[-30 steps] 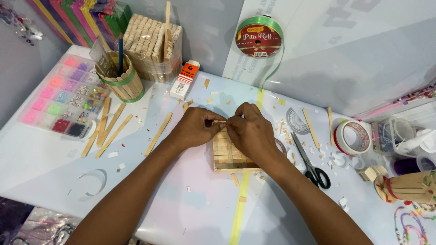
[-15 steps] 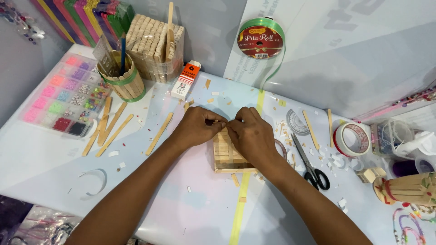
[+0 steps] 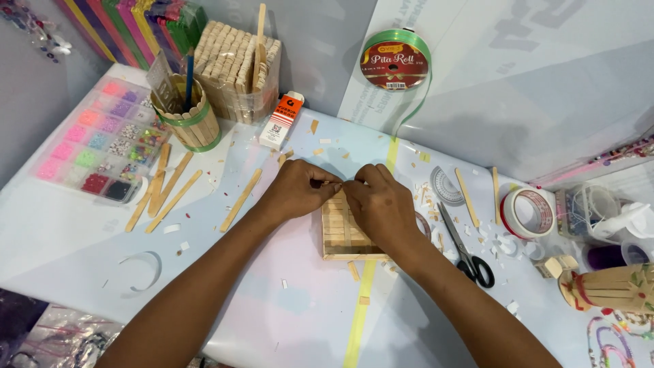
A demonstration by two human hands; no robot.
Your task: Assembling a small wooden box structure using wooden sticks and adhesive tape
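Note:
A small square block built of stacked wooden craft sticks (image 3: 340, 235) lies on the white table (image 3: 68, 238). My left hand (image 3: 296, 191) and my right hand (image 3: 378, 204) meet at its far edge, fingertips pinched together on a thin stick piece there. My right hand covers the block's right side. Loose wooden sticks (image 3: 240, 200) lie to the left of my left hand.
A bead organiser (image 3: 95, 140), a stick-built cup (image 3: 193, 123) and a stack of sticks (image 3: 235, 71) stand at back left. An orange-and-white glue tube (image 3: 281, 121) lies nearby. Scissors (image 3: 463, 249), a tape roll (image 3: 528, 211) and a green ribbon spool (image 3: 395, 60) are on the right.
Both hands stay pinched at the far edge of the stick block; they have barely shifted.

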